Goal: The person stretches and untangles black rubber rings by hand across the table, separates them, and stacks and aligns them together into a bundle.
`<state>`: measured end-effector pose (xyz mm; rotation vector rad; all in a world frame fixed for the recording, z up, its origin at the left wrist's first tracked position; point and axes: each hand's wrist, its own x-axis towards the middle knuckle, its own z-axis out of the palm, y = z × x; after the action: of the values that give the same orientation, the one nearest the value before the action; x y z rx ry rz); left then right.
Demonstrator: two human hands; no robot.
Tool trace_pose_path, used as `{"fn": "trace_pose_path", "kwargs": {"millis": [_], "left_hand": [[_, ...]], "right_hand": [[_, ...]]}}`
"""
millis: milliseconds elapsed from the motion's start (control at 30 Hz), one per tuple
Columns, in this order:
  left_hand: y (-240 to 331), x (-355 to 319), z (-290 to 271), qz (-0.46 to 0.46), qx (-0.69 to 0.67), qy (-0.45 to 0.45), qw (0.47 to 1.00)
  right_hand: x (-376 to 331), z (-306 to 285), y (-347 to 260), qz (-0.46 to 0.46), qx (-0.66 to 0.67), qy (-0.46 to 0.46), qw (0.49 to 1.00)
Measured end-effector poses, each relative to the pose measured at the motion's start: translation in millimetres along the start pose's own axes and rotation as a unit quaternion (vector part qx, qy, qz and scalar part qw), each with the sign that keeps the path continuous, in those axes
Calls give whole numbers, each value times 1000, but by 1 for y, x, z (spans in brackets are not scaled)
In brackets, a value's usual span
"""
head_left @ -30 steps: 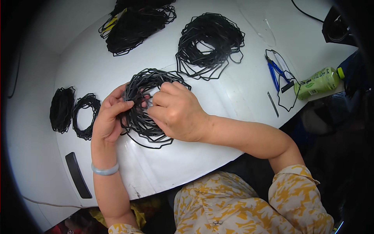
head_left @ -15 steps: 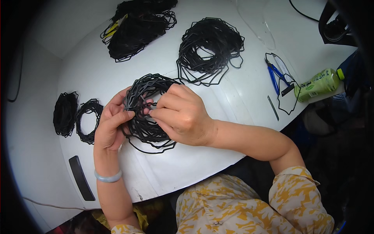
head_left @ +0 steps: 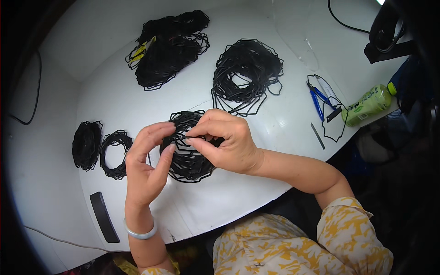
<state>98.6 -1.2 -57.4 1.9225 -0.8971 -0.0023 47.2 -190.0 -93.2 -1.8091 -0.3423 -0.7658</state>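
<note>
A bundle of thin black angular rings lies on the white table in front of me, partly hidden behind my hands. They look like rubber gaskets. Thumb and fingertips of my right hand pinch a black ring strand over the bundle's opening. At the bundle's left edge is my left hand, thumb and fingers apart, fingertips close to the strands. No grip shows in it. Behind the bundle sits a larger coil of the same rings.
More black ring bundles lie at the far left, with two smaller coils at left. A flat black bar is near the front edge. Blue-handled cutters, a thin blade and a green bottle lie right.
My left hand has loosened from the bundle and its fingers have spread. My right hand still pinches at the strands. The whole view has shifted, so the table's things appear lower.
</note>
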Motion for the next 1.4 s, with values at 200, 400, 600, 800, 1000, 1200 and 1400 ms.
{"fn": "trace_pose_path", "kwargs": {"millis": [200, 400, 600, 800, 1000, 1200, 1400], "left_hand": [[5, -6, 4, -98, -207, -13, 973], [14, -6, 2, -128, -287, -25, 949], [8, -7, 2, -150, -339, -7, 929], [7, -7, 4, -152, -352, -8, 923], [5, -7, 6, -138, -353, -7, 925], [8, -8, 9, -108, -302, 3, 947], [12, -8, 11, -121, -299, -10, 947]], "right_hand": [[7, -8, -10, 114, 95, -26, 989], [9, -13, -14, 166, 158, -65, 971], [10, -17, -18, 121, 171, -95, 973], [9, -16, -15, 50, 143, -60, 987], [10, -17, -16, 26, 124, -45, 991], [11, -16, -17, -31, 87, -18, 996], [9, -14, -12, -70, 58, -2, 996]]}}
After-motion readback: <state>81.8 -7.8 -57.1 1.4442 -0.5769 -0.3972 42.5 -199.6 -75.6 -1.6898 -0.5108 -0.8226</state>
